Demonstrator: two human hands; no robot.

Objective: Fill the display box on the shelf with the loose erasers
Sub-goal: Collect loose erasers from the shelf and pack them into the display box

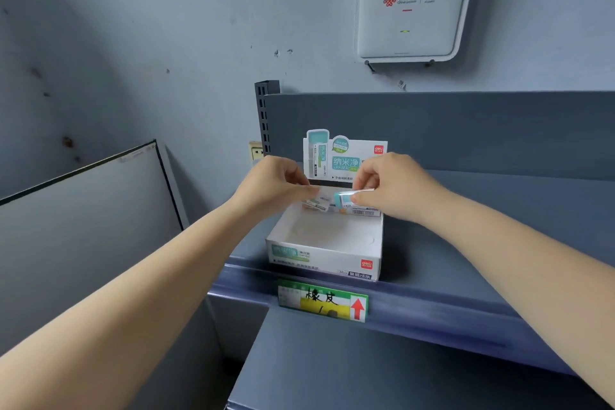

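Observation:
A white and teal display box [324, 258] stands on the grey shelf [466, 276], its printed back flap upright. The front part of its floor is bare. At the box's back lie wrapped erasers [364, 211] in a row. My left hand [273, 185] pinches a white wrapped eraser [321, 201] over the back of the box. My right hand [389, 186] pinches a teal-ended eraser [342, 199] right beside it. Both hands hover just above the row, fingertips nearly touching.
A green and yellow price label [322, 301] hangs on the shelf's front rail. A lower shelf [366, 369] juts out below. A slotted upright [264, 116] rises at the shelf's left end. A white router [412, 2] is on the wall; a leaning board [83, 226] is at left.

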